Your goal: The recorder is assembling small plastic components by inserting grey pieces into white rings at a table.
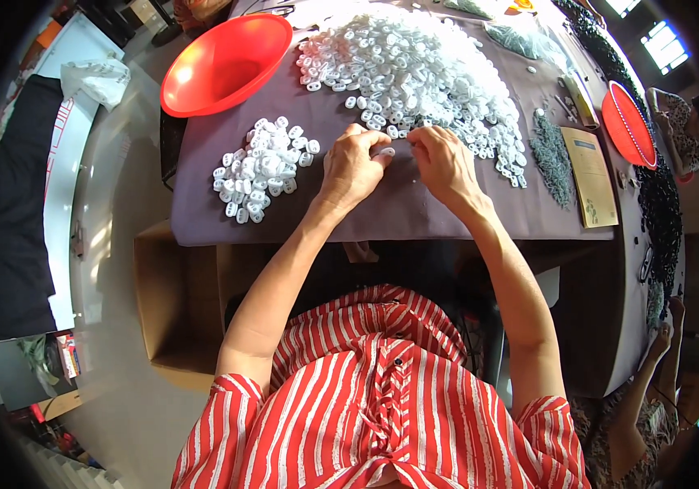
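Where your left hand curls (head view): white piece at the thumb tip; whether pinched cannot be told.
Right hand: your fingers bent inward; hold cannot be told.
Large white pile: just beyond both hands.
Small white pile: left of your left hand.

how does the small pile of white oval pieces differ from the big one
The small pile of white, oval, plastic-looking pieces is compact, while the large pile of similar white pieces is far bigger and spreads widely. The small pile lies left of the bare left hand; the large pile lies mostly beyond both hands. Both rest on the greyish-purple cloth table cover, pieces loosely jumbled.
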`<state>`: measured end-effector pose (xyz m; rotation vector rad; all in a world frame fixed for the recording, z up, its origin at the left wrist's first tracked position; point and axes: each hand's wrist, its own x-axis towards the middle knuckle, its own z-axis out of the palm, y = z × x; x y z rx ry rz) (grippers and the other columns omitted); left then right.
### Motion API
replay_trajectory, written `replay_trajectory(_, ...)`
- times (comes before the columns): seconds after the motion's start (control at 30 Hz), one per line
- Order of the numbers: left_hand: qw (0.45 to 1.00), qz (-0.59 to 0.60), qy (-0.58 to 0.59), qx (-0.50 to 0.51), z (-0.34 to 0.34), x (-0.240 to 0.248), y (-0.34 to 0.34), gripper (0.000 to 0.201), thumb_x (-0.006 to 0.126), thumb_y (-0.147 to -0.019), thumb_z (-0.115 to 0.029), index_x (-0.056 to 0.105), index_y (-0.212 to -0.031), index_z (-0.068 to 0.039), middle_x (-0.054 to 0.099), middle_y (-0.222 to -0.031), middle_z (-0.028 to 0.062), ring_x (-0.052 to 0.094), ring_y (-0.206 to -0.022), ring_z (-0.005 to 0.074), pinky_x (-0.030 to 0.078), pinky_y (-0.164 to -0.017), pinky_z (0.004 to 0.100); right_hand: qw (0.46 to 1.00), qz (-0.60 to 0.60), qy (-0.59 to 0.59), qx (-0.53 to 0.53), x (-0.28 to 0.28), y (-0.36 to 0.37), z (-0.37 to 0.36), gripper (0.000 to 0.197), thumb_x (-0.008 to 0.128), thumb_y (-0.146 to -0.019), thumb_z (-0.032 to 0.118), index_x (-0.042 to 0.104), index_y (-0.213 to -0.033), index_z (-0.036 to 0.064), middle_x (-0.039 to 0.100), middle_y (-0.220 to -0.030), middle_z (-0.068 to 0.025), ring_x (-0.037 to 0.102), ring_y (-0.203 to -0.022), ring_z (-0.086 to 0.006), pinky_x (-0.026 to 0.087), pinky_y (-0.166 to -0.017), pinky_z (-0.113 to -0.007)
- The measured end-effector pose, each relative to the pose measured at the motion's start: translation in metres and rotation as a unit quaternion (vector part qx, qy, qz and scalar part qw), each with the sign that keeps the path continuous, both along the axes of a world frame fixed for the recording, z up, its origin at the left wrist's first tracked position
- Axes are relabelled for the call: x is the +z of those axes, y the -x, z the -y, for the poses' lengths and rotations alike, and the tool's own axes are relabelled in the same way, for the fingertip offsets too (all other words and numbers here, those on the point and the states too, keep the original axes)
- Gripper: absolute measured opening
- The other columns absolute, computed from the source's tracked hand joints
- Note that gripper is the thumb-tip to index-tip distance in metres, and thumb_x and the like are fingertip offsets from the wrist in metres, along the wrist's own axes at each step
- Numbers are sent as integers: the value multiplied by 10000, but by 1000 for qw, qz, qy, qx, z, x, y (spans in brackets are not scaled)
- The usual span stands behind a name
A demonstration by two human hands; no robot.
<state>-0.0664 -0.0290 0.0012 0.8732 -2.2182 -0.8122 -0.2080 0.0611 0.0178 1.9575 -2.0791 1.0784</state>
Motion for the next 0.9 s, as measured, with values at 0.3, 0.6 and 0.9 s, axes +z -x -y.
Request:
replay_trajectory(0.3,925,-187,-309,-115,-25,21,13,119,602,-843,-71,650,-946,-36,592,-678,-10,506,-498,30,344,-373,172,932,355,-62,29,12,2,-14,194,606,-778,-5,556,-965,5,602,-793,-37,559,-727,-94,453,-649,-233)
replay_trajectory(0.6,997,-28,-67,-10,-26,9,19,141,645,-796,-147,624,-769,-10,593,-582,83,559,-489,160,434,-504,322,975,222,-5,-29,7,5,-20,200,587,-771,13,568,-970,27,578,-756,-28,498,-628,-90,425,-597,-233)
replay_trajectory(0.9,997,33,55,38,-6,12,39,137,665,-759,-202,662,-776,-66,620,-716,106,610,-625,276,464,-567,373,991,116,59,-31,1,14,-31,194,542,-809,-3,593,-992,38,544,-803,-88,535,-682,-201,432,-598,-294)
